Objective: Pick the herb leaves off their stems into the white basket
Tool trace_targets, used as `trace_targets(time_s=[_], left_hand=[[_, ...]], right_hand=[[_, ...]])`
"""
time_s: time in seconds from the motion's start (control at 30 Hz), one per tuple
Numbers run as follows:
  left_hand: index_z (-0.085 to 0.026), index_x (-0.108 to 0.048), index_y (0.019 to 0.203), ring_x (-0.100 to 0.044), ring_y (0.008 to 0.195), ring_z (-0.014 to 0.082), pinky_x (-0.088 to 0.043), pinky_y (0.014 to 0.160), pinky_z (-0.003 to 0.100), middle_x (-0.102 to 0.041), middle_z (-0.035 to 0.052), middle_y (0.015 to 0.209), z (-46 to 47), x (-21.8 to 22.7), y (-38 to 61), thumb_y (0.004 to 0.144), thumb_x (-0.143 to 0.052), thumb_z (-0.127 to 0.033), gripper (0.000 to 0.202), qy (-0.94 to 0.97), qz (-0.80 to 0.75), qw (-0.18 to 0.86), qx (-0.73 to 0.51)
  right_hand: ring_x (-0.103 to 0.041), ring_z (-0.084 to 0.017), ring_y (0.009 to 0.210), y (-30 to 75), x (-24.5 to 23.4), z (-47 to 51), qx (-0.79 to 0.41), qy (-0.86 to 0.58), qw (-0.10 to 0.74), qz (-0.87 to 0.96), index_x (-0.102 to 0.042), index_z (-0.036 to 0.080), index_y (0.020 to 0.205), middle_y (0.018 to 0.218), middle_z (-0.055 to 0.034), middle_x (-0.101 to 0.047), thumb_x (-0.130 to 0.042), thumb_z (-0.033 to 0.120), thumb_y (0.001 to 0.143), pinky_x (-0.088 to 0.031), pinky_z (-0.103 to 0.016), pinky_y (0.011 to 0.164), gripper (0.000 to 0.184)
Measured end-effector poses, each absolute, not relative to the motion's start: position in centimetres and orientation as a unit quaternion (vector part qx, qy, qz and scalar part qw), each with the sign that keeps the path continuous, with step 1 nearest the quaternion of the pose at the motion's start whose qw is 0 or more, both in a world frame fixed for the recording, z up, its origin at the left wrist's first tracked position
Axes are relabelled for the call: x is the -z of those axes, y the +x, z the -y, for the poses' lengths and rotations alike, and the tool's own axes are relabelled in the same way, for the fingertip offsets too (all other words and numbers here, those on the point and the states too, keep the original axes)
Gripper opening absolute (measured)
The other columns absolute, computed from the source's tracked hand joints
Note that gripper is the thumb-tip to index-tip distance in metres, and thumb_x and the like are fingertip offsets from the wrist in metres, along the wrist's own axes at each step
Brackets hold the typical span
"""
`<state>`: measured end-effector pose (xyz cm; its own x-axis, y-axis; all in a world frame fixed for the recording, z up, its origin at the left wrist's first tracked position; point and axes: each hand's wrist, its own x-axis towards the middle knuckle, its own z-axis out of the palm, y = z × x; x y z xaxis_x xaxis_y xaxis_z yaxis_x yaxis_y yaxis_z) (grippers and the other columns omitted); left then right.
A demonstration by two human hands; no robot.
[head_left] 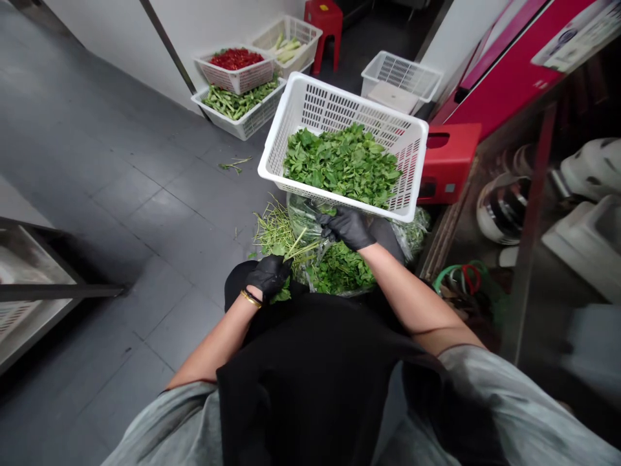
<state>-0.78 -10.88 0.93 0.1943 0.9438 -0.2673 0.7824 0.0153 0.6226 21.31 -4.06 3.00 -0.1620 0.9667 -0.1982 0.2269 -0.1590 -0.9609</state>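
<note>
Grasping stems [297,247] with left fingers [279,264]; best to drop only leaves [342,162] into basket [359,99] beyond right fingers [331,228]; cannot tell latter's grip.

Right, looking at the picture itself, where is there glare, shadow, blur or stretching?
Head view: soft glare on the floor, with deep shadow lower left; head view: tubs at the right edge blurred, leaves fairly sharp; head view: red panel leaning steeply, probably wide-lens stretch.
</note>
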Motion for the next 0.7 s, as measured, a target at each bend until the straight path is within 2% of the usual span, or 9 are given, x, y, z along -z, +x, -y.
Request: trace_targets(time_s=[0.03, 0.1, 0.2, 0.27, 0.33, 0.4, 0.57, 0.63, 0.7], left_hand=[[-0.022, -0.054, 0.056, -0.055, 0.063, 0.0213, -0.039, 0.065, 0.032, -0.053, 0.0063, 0.058, 10.8, -0.8, -0.6, 0.086, -0.057, -0.045, 0.038, 0.697, -0.623, 0.337, -0.112], [-0.022, -0.058, 0.059, -0.058, 0.069, 0.023, -0.041, 0.067, 0.032, -0.057, 0.0077, 0.062, 10.7, -0.7, -0.3, 0.084, -0.061, -0.042, 0.032, 0.706, -0.614, 0.336, -0.104], [-0.02, -0.064, 0.066, -0.062, 0.073, 0.0252, -0.042, 0.069, 0.032, -0.062, 0.0096, 0.067, 10.3, -0.5, 0.5, 0.08, -0.065, -0.031, 0.018, 0.706, -0.612, 0.346, -0.085], [-0.018, -0.067, 0.071, -0.064, 0.075, 0.0265, -0.042, 0.069, 0.032, -0.064, 0.0111, 0.071, 9.9, -0.5, 0.9, 0.078, -0.065, -0.023, 0.009, 0.711, -0.61, 0.342, -0.065], [-0.018, -0.069, 0.078, -0.065, 0.078, 0.0269, -0.042, 0.07, 0.032, -0.066, 0.0122, 0.076, 9.4, -0.6, 1.2, 0.079, -0.063, -0.02, 0.006, 0.725, -0.602, 0.332, -0.048], [-0.018, -0.069, 0.082, -0.065, 0.08, 0.0264, -0.043, 0.071, 0.032, -0.067, 0.0126, 0.079, 8.8, -0.8, 1.3, 0.081, -0.061, -0.02, 0.009, 0.734, -0.595, 0.323, -0.056], [-0.02, -0.067, 0.072, -0.061, 0.073, 0.0234, -0.045, 0.073, 0.033, -0.064, 0.0088, 0.071, 8.3, -0.8, 0.1, 0.085, -0.06, -0.033, 0.02, 0.7, -0.601, 0.356, -0.149], [-0.02, -0.067, 0.069, -0.059, 0.069, 0.0222, -0.046, 0.071, 0.034, -0.064, 0.007, 0.068, 8.5, -0.6, -0.4, 0.082, -0.065, -0.038, 0.022, 0.661, -0.605, 0.399, -0.197], [-0.018, -0.071, 0.074, -0.06, 0.068, 0.0217, -0.047, 0.069, 0.034, -0.066, 0.0062, 0.069, 8.9, -0.3, -0.7, 0.077, -0.07, -0.044, 0.026, 0.588, -0.6, 0.476, -0.261]], right_hand=[[-0.057, -0.014, 0.046, 21.1, -3.3, 4.4, -0.561, -0.531, 0.367, 0.519, -0.067, 0.017, 0.088, 0.056, -0.0011, -0.065, -0.072, 0.052, 0.077, -0.042, -0.024, 0.044, 0.037], [-0.057, -0.013, 0.044, 20.3, -3.7, 5.4, -0.612, -0.495, 0.35, 0.508, -0.067, 0.016, 0.09, 0.056, -0.0003, -0.065, -0.074, 0.054, 0.074, -0.042, -0.024, 0.044, 0.042], [-0.059, -0.012, 0.05, 18.6, -3.4, 6.8, -0.603, -0.47, 0.257, 0.592, -0.068, 0.016, 0.076, 0.057, 0.0012, -0.064, -0.077, 0.043, 0.072, -0.042, -0.022, 0.049, 0.029], [-0.061, -0.012, 0.056, 17.8, -2.7, 7.3, -0.56, -0.478, 0.233, 0.636, -0.068, 0.016, 0.071, 0.059, 0.0012, -0.065, -0.075, 0.035, 0.074, -0.043, -0.021, 0.053, 0.02], [-0.064, -0.013, 0.062, 17.3, -2.0, 7.2, -0.53, -0.496, 0.26, 0.637, -0.069, 0.017, 0.072, 0.064, 0.0002, -0.067, -0.072, 0.033, 0.077, -0.045, -0.021, 0.056, 0.017], [-0.065, -0.014, 0.063, 17.2, -1.6, 6.5, -0.53, -0.506, 0.309, 0.606, -0.069, 0.017, 0.076, 0.066, -0.0014, -0.069, -0.073, 0.039, 0.077, -0.047, -0.022, 0.056, 0.023], [-0.052, -0.009, 0.041, 18.4, -3.6, 1.3, -0.573, -0.492, 0.442, 0.484, -0.064, 0.015, 0.082, 0.06, -0.0031, -0.067, -0.067, 0.059, 0.08, -0.043, -0.021, 0.041, 0.044], [-0.059, -0.01, 0.048, 19.5, -4.9, -2.7, -0.52, -0.493, 0.498, 0.488, -0.064, 0.016, 0.092, 0.069, -0.0036, -0.07, -0.062, 0.059, 0.085, -0.048, -0.021, 0.045, 0.044], [-0.069, -0.013, 0.067, 20.9, -5.9, -7.2, -0.441, -0.506, 0.519, 0.529, -0.062, 0.019, 0.11, 0.085, -0.0047, -0.073, -0.057, 0.056, 0.09, -0.056, -0.025, 0.059, 0.043]])
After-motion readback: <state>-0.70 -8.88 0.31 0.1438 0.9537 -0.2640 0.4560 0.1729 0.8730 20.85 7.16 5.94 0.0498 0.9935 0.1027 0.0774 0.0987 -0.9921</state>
